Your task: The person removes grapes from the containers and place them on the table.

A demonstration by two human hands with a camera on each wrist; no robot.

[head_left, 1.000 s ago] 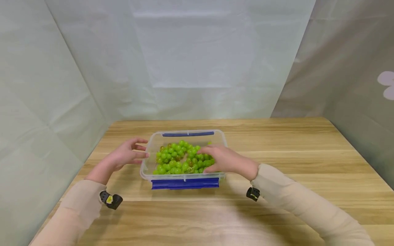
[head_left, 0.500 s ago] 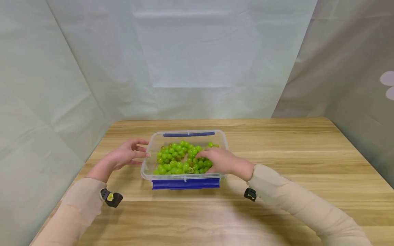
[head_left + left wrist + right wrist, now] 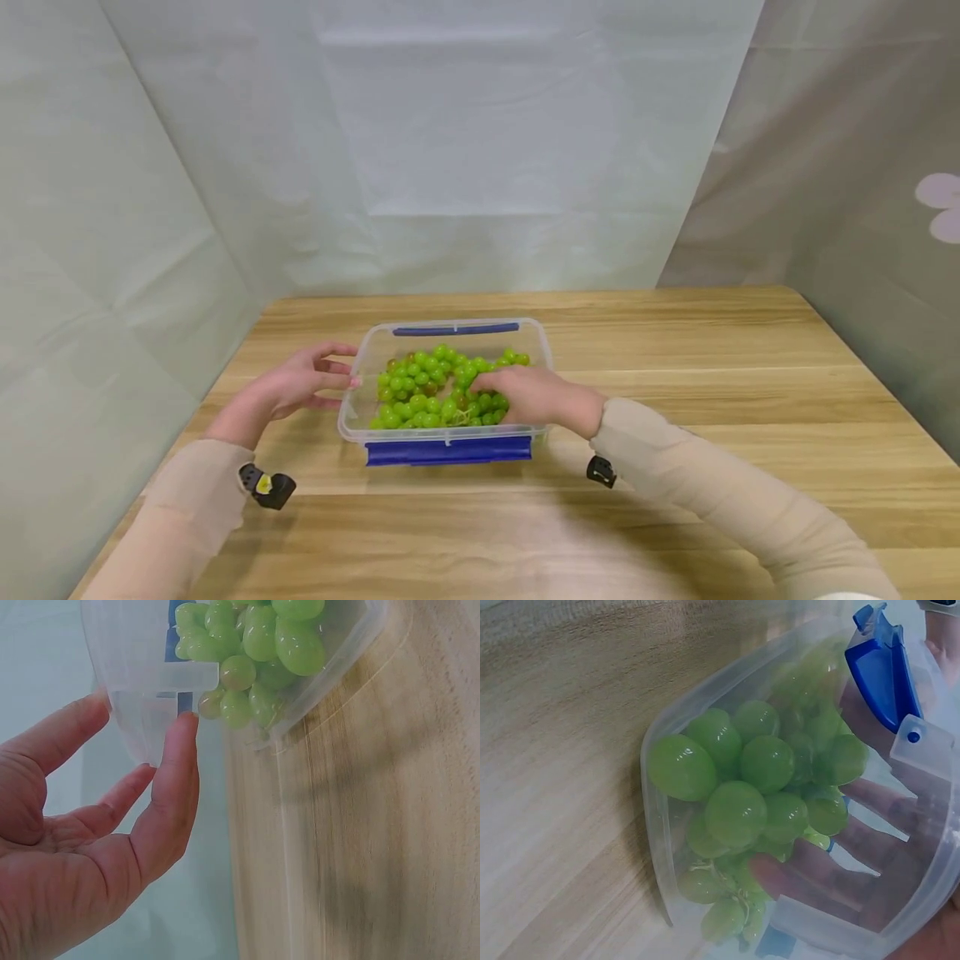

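Now my two hands were both at one clear plastic container (image 3: 360,392) that sat on the wooden desk (image 3: 675,375), a little left of the desk's middle. One bunch of green grapes (image 3: 420,383) filled the container; the grapes were too many and too tightly packed for me to count. The container carried two blue latches, one on its near edge (image 3: 448,451) and one on its far edge (image 3: 455,329).

My right hand (image 3: 536,396) lay inside the container on the right part of the bunch, fingers curled down among the grapes, so the grip was closed on the bunch. My left hand (image 3: 296,387) was outside, at the container's left wall, grip open, straight fingers touching the plastic.

From the head view I saw both sleeves, the whole container, and a small black camera on each wrist. The left wrist view alone showed my fingertips (image 3: 184,727) pressed against the container's corner wall (image 3: 142,705), with grapes (image 3: 255,645) visible through it. The right wrist view alone showed my fingers (image 3: 810,870) through the clear wall, beneath and among the grapes (image 3: 742,787), with a blue latch (image 3: 881,671) at the upper right.
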